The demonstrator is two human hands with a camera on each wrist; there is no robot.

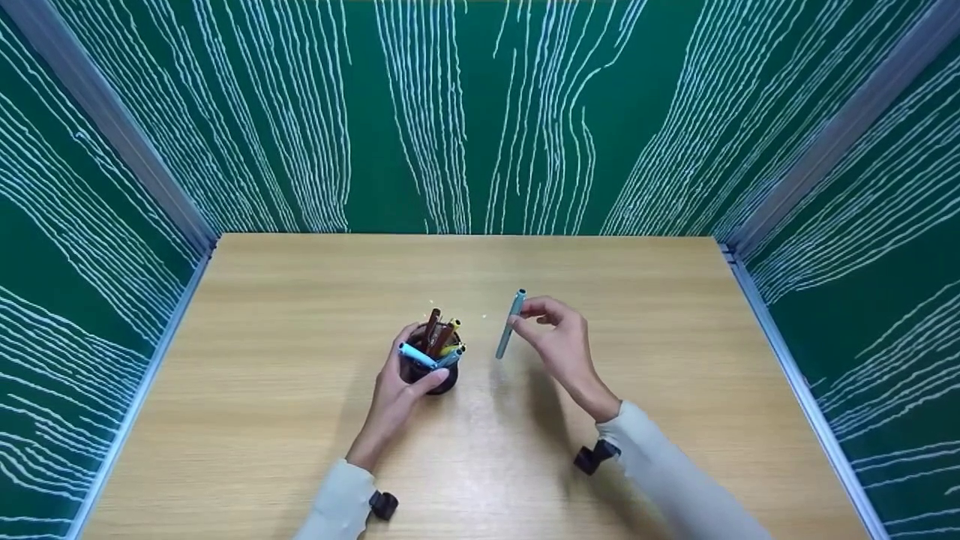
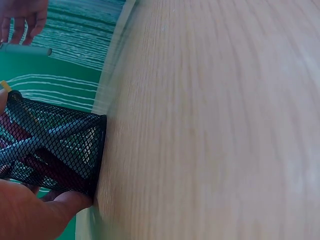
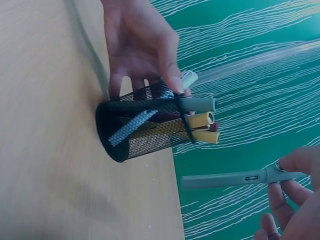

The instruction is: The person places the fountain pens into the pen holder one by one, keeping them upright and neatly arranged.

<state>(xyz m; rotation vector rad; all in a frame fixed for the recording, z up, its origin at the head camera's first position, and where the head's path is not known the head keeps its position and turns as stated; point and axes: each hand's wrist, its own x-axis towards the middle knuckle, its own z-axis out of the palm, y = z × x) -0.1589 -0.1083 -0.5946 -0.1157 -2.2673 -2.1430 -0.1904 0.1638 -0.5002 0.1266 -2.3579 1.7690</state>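
Observation:
My left hand (image 1: 396, 388) grips a black mesh pen cup (image 1: 442, 381), fingers round the far side and thumb across the front. In the right wrist view the cup (image 3: 155, 140) stands on the table with several pens in it. Among them are a light blue pen (image 1: 417, 355), dark brown pens (image 1: 431, 328) and yellow pens (image 3: 201, 119). To the right of the cup, my right hand (image 1: 564, 343) pinches a grey-green pen (image 1: 506, 337) near its upper end. That pen is held nearly upright above the table, apart from the cup.
The wooden table (image 1: 285, 300) carries the cup near its middle. Green walls (image 1: 495, 150) with white wavy lines enclose it at the back and sides, with metal posts (image 1: 127, 112) at the corners. A few tiny pale specks lie behind the cup.

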